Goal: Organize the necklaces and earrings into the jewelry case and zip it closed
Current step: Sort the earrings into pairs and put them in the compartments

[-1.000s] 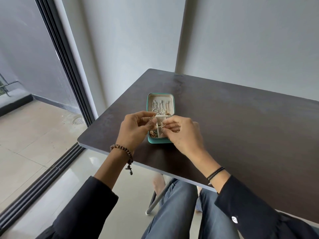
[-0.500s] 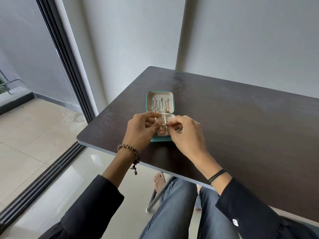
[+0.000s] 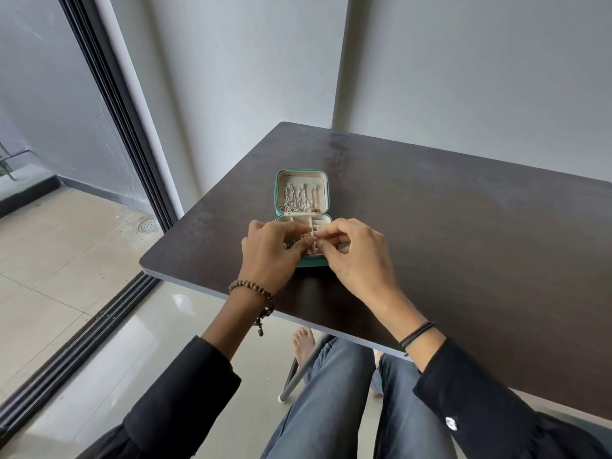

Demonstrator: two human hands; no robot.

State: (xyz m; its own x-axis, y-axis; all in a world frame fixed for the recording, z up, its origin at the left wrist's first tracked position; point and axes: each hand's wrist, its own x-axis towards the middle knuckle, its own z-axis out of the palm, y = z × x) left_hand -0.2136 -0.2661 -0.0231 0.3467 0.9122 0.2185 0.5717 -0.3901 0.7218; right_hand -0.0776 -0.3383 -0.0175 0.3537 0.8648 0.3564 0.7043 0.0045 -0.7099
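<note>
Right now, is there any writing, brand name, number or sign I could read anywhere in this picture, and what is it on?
No readable text anywhere.
Jewelry case: a thin dark line near the top of the open lid's lining might be print, but it is too small and blurred to read.
Right sleeve: a small white mark, perhaps a button or logo; no letters can be made out.
Table, wall and floor: no words, numbers or signs.
</note>
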